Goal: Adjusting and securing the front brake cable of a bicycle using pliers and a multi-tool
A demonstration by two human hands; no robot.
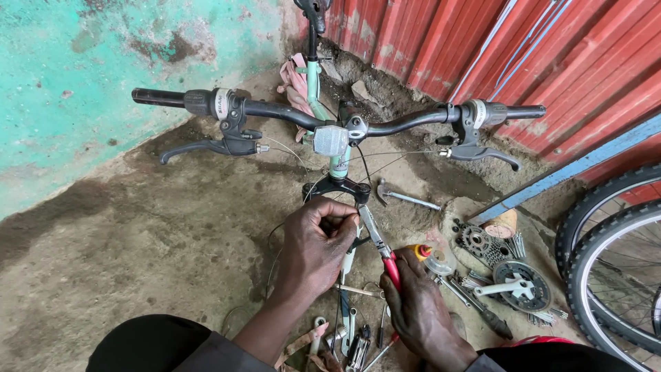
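A bicycle's black handlebar (406, 121) spans the view, with brake levers at both ends and a white reflector (330, 139) at the stem. My left hand (318, 246) is closed around a thin cable and fitting just below the black front brake arch (337, 187). My right hand (421, 311) grips red-handled pliers (380, 245), whose jaws point up toward my left fingers. The pale green frame (314, 89) runs away from me.
Wrenches and small tools (351, 337) lie on the dirt floor between my arms. Sprockets and a chainring (518, 284) sit to the right. Two bicycle wheels (613, 269) lean at the right edge. A red corrugated wall (523, 48) stands behind.
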